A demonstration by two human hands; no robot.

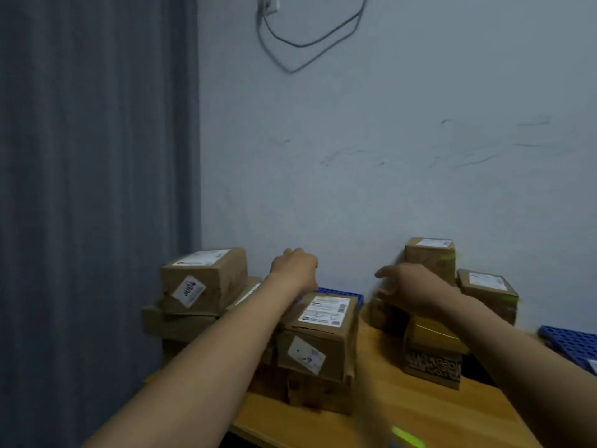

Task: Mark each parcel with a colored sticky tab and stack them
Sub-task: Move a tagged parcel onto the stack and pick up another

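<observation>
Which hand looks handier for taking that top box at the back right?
Probably the right hand: it is spread open right next to that parcel, while the left hand is farther off, over by the middle stack.

Left parcels (319, 337), right parcels (433, 350) on table (381, 405); wall (387, 156) behind.

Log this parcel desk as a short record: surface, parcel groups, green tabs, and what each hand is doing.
surface: wooden table
left stack: cardboard parcels beside the curtain
centre stack: labelled parcel on top
right group: tall parcel with a green tab at its edge
near edge: blurred green strip
left hand: above and behind the centre stack; grip unclear
right hand: fingers spread, reaching toward the right group, blurred
</observation>
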